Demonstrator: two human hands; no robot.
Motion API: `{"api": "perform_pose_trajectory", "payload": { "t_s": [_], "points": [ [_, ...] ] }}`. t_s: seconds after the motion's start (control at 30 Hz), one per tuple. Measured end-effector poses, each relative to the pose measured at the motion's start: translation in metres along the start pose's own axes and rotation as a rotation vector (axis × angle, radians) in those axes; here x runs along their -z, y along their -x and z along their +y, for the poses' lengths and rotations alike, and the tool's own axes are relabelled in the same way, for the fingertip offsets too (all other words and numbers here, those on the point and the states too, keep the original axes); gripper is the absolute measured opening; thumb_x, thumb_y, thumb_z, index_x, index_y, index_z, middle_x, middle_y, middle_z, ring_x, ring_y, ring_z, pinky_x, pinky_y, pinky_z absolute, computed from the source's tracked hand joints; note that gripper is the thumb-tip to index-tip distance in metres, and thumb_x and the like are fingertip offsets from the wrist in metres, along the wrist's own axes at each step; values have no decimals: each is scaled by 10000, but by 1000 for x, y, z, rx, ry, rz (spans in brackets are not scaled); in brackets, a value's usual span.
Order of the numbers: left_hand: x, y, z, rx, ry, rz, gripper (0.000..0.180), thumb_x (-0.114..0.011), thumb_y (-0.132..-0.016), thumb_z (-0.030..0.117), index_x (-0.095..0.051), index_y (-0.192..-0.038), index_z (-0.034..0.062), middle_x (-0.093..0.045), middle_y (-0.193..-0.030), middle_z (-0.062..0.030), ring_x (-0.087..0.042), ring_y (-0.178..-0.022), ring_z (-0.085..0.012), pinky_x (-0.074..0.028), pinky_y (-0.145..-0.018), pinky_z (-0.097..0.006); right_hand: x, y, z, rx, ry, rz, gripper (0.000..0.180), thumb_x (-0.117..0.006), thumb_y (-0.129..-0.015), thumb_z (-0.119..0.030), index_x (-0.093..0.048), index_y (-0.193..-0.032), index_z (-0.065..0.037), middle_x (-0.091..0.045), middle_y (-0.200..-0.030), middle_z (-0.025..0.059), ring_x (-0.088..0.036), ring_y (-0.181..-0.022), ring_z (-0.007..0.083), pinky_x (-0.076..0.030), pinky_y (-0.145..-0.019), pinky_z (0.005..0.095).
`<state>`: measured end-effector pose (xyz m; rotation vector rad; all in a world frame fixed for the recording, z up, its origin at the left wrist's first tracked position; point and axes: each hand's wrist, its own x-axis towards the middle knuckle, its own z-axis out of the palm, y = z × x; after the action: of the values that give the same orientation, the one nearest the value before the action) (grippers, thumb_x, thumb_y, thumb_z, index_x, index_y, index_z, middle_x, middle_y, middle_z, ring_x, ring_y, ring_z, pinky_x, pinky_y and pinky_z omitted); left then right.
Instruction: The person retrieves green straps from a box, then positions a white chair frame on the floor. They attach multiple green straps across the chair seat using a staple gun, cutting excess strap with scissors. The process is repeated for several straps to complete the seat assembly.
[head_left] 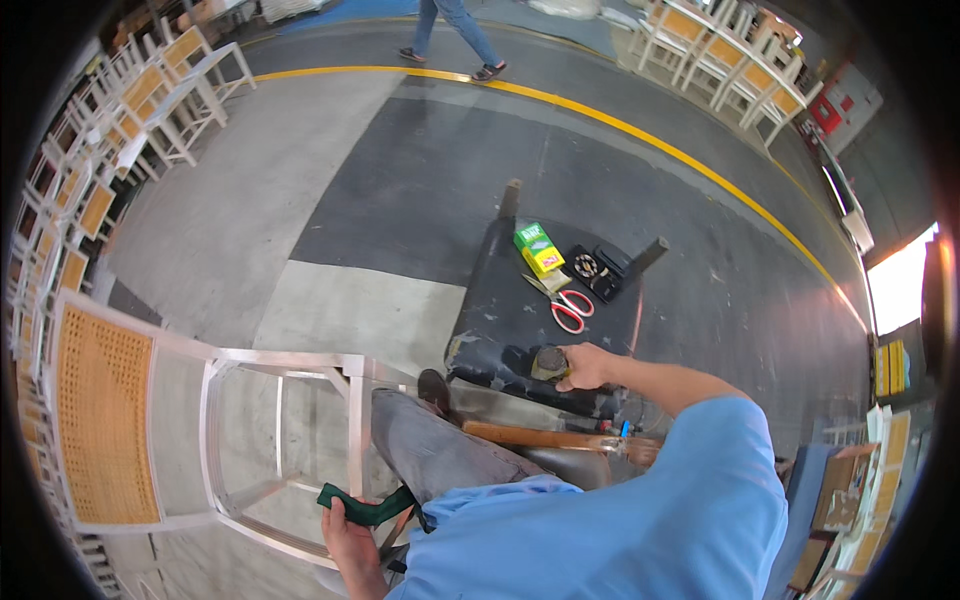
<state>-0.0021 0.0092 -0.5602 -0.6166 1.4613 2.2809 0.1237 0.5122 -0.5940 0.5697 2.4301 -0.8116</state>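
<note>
My left hand is closed on a dark green folded strip, possibly cloth or abrasive, beside the seat frame of a pale wooden chair. That chair has a woven cane back and an open seat frame. My right hand grips a small round container with a brownish top, at the near edge of a worn black bench. Farther back on the bench are red-handled scissors, a green and yellow box and a black case with round parts.
Two posts rise from the bench's far corners. Rows of pale chairs stand at the left and far right. A person in jeans walks along the yellow floor line. A wooden bar lies near my legs.
</note>
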Motion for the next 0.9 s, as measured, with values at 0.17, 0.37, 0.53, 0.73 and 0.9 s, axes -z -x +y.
{"api": "perform_pose_trajectory", "payload": {
  "t_s": [0.17,0.37,0.53,0.73,0.9],
  "points": [
    [19,-8,3,-33,8,21,166,-577,-1090,202,-588,-1111,38,-696,-903,-142,-712,-823,-282,-610,-796,-455,23,-16,-61,93,-640,125,389,-815,-901,-173,-692,-1258,-75,-732,-960,37,-664,-785,181,-522,-692,360],
    [44,3,-13,-44,71,59,178,-557,-1091,198,-577,-1080,22,-704,-908,-151,-725,-826,-317,-614,-806,-480,54,-54,-165,373,-1131,301,210,-764,-956,-83,-682,-1141,-29,-670,-873,1,-525,-612,79,-411,-541,256],
    [58,15,-34,-28,168,98,171,-567,-1086,190,-615,-1087,26,-721,-904,-170,-734,-831,-323,-622,-810,-484,60,-83,-205,442,-1017,411,149,-770,-948,-84,-703,-1067,-23,-653,-816,-7,-524,-582,79,-410,-531,259],
    [79,27,-49,-25,211,150,186,-562,-1090,180,-618,-1143,10,-731,-926,-188,-742,-813,-323,-633,-785,-461,56,-91,-217,355,-886,281,197,-788,-925,-91,-704,-1088,-20,-660,-836,1,-548,-593,86,-426,-525,262],
    [76,24,-35,13,212,145,201,-554,-1093,186,-623,-1112,-2,-732,-925,-189,-741,-815,-316,-631,-788,-453,63,-97,-167,178,-886,-36,339,-799,-926,-137,-684,-1224,-27,-697,-986,29,-575,-631,111,-476,-550,284]
  ]
}}
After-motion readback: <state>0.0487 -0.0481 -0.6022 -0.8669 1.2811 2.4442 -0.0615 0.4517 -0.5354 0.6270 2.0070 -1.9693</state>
